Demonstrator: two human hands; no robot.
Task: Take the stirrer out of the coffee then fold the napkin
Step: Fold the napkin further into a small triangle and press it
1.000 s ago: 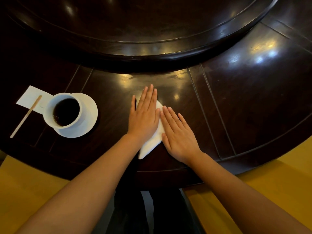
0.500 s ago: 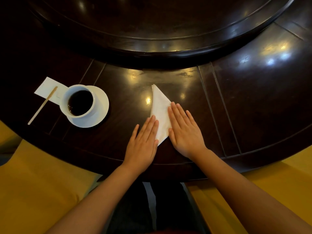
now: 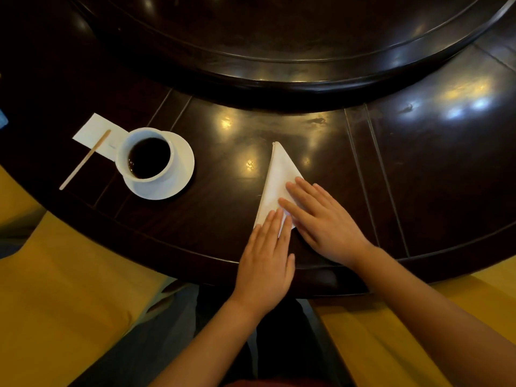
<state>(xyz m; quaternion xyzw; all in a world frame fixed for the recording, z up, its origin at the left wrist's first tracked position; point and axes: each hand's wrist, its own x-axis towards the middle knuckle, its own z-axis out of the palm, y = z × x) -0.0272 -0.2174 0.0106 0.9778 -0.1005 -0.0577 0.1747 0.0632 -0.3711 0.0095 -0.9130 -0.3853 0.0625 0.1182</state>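
A white napkin [image 3: 276,180] lies folded into a triangle on the dark wooden table [image 3: 223,219], its tip pointing away from me. My right hand [image 3: 321,219] lies flat on the napkin's right side, fingers straight. The straight fingertips of my left hand [image 3: 265,258] press its near corner, which they partly hide. At the left a white cup of black coffee [image 3: 148,157] stands on a white saucer [image 3: 178,177]. The wooden stirrer [image 3: 85,160] lies outside the cup, its far end on a small white paper [image 3: 95,132].
A raised round turntable [image 3: 307,51] fills the back of the table. Yellow seat cushions [image 3: 69,289] sit on both sides below the table's curved near edge. A small blue object [image 3: 3,121] shows at the far left edge.
My left hand slid back along the napkin from its far end to its near corner, baring the folded triangle. My right hand stayed flat on the napkin. The camera view shifted.
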